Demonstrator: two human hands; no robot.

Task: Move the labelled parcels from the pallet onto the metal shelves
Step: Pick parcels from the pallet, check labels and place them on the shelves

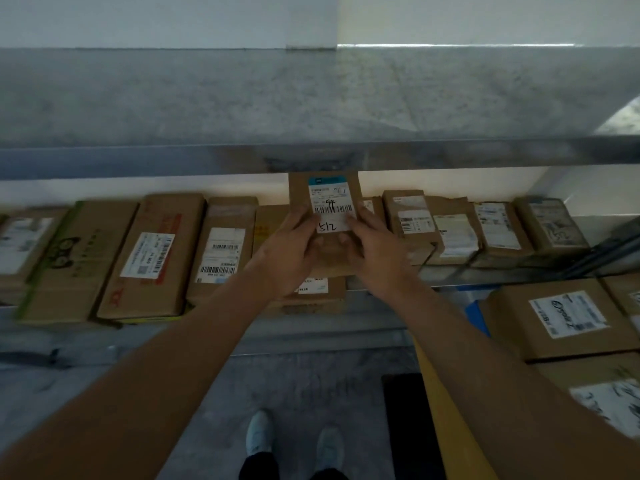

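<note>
A small cardboard parcel (325, 188) with a white label marked "512" is held at the middle of the metal shelf (381, 282), above another flat parcel (317, 289) on the shelf. My left hand (287, 251) grips its left side and my right hand (377, 251) grips its right side, thumbs on top near the label. The parcel's lower part is hidden by my fingers.
Labelled cardboard boxes line the shelf: long ones (156, 254) to the left, smaller ones (498, 226) to the right. An upper shelf board (311, 98) overhangs closely above. Larger parcels (561, 317) sit at lower right. My feet (294, 441) stand on grey floor.
</note>
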